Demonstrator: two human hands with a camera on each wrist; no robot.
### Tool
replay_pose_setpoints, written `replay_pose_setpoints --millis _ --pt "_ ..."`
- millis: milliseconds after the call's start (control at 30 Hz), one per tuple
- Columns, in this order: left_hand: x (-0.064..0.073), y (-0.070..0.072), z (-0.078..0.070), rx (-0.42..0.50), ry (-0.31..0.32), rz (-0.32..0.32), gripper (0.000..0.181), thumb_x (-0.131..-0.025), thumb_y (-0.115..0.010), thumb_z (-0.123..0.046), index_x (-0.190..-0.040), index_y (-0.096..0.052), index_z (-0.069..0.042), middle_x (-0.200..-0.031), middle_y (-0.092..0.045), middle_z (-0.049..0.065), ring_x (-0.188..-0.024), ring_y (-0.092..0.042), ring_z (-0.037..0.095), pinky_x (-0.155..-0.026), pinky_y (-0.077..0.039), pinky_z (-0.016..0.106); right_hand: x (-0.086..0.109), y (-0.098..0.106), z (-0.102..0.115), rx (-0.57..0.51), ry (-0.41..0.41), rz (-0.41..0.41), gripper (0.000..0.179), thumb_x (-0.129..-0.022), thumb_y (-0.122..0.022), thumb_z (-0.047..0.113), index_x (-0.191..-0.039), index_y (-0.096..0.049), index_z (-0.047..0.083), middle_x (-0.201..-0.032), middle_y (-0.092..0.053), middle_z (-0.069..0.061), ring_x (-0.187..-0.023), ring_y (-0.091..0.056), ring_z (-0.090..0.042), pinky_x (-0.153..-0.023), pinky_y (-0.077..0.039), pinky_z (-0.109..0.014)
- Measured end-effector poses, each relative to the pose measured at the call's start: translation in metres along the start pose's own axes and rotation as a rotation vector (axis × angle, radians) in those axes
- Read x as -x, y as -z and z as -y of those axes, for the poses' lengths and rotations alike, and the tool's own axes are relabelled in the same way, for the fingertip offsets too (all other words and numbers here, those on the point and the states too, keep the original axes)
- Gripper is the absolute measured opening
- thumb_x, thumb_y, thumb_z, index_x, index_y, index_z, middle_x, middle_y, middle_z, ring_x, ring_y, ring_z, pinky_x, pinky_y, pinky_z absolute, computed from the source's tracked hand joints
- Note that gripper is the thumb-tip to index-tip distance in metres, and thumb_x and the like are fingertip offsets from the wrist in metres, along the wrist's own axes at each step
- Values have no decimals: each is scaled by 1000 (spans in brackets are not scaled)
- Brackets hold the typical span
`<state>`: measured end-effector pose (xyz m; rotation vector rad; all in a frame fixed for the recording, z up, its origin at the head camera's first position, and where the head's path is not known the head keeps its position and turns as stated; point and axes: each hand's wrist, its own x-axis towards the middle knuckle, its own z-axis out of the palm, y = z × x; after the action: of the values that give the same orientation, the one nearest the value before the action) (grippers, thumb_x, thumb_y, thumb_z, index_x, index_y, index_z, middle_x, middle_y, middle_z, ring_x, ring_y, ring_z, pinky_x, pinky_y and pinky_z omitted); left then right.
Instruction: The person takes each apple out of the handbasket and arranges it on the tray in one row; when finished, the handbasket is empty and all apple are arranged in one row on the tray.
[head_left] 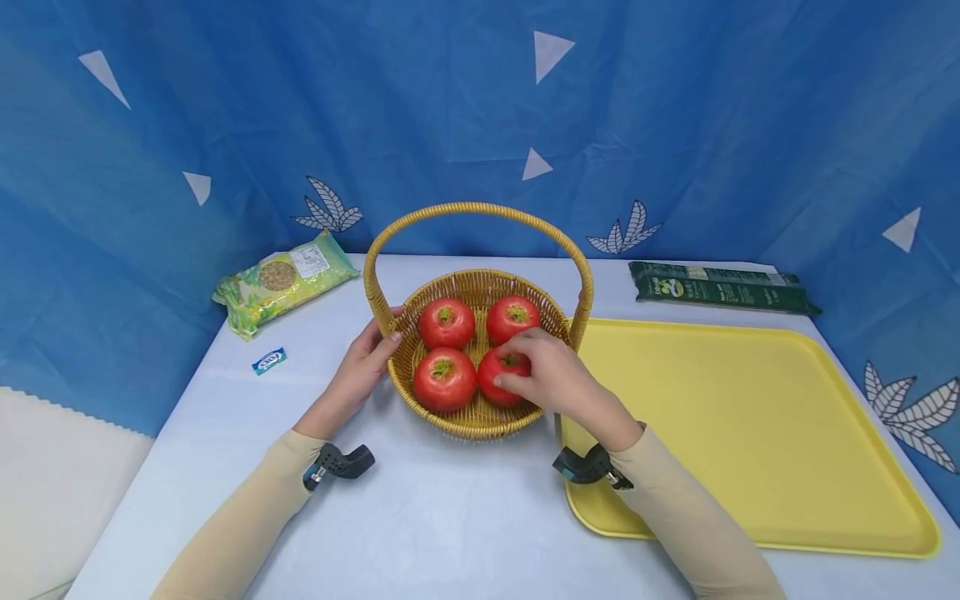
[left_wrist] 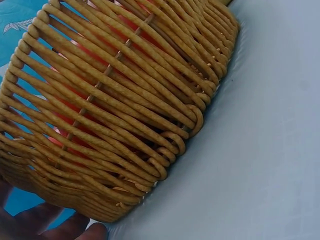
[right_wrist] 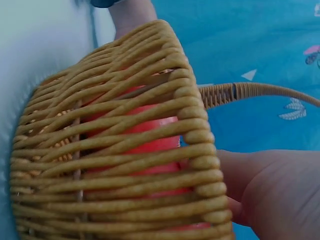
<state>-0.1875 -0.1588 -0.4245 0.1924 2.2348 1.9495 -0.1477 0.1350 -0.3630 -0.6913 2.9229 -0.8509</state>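
The wicker basket [head_left: 478, 432] stands upright on the white table [head_left: 450, 517], the yellow tray [head_left: 750, 433] between three and four o'clock from it. The left hand [head_left: 363, 367] grips its nine o'clock side, thumb at the rim; the right hand [head_left: 551, 375], thumb and fingers parted, clasps the pomegranate [head_left: 489, 373] lying inside at four o'clock.

The white table [head_left: 450, 533] bears a basket [head_left: 480, 432], tray [head_left: 735, 417], bag [head_left: 288, 282], dark packet [head_left: 723, 288] and sachet [head_left: 268, 361]

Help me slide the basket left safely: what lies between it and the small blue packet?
The left hand, touching the basket, then bare white tabletop up to the packet, in the head view.
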Motion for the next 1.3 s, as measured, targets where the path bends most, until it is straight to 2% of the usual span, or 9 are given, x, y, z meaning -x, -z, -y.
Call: replay_pose_setpoints --millis 233,367,500,667,767,933,1100,1167,1300 --pt "-1 0 3 -3 5 -10 50 -109 -46 -23 -157 -35 -14 -166 -31 18 -153 -31 35 -123 -30 57 2 -2 3 -55 14 60 30 -79 -86 21 -107 -77 15 -131 -62 -15 -125 -56 -31 -94 -59 -46" --pt "0 1 3 1 2 -13 50 -109 -46 -24 -157 -35 -14 -166 -30 18 -154 -30 35 -124 -29 58 4 -5 2 -26 52 115 34 -80 -86 25 -110 -71 19 -132 -61 -13 -122 -59 -30 -93 -58 -47" --pt "0 0 4 2 7 -10 51 -109 -47 -25 -157 -36 -15 -166 -31 17 -154 -30 34 -124 -29 57 5 -6 0 -18 90 160 34 -81 -82 23 -112 -70 22 -137 -60 -11 -125 -59 -30 -94 -58 -48" --pt "-1 0 4 -1 5 -16 50 -109 -47 -23 -157 -36 -12 -166 -31 17 -153 -30 33 -125 -27 55 6 -4 -2 -68 103 196 37 -77 -74 13 -113 -72 21 -148 -54 -16 -135 -53 -35 -97 -57 -51" --pt "-1 0 4 0 3 -23 50 -109 -47 -22 -156 -36 -12 -165 -32 17 -153 -30 32 -125 -27 55 5 -4 -3 -81 94 192 34 -77 -76 14 -110 -71 21 -144 -57 -14 -131 -55 -32 -97 -57 -49" --pt "-1 0 5 12 -6 -31 50 -109 -47 -21 -156 -37 -12 -165 -33 17 -153 -31 32 -125 -26 54 4 -5 -1 -58 74 166 32 -79 -85 26 -105 -68 24 -131 -60 -8 -118 -59 -27 -91 -58 -44" --pt "-1 0 7 23 -7 -35 49 -108 -47 -21 -156 -38 -12 -164 -33 17 -152 -31 32 -125 -27 54 3 -5 -1 -40 88 209 33 -83 -83 33 -110 -65 25 -129 -60 -6 -114 -61 -25 -89 -58 -44" --pt "-1 -1 6 23 -4 -34 49 -109 -47 -21 -156 -38 -13 -165 -33 17 -153 -31 32 -125 -28 55 3 -3 -2 -54 101 240 34 -84 -81 32 -113 -65 26 -131 -60 -5 -117 -60 -25 -91 -58 -45" --pt "-1 -1 6 14 3 -29 50 -109 -46 -24 -157 -37 -15 -165 -32 16 -153 -32 34 -123 -31 56 3 1 -6 -117 125 292 35 -84 -78 25 -118 -67 24 -144 -55 -10 -134 -52 -32 -99 -56 -51"
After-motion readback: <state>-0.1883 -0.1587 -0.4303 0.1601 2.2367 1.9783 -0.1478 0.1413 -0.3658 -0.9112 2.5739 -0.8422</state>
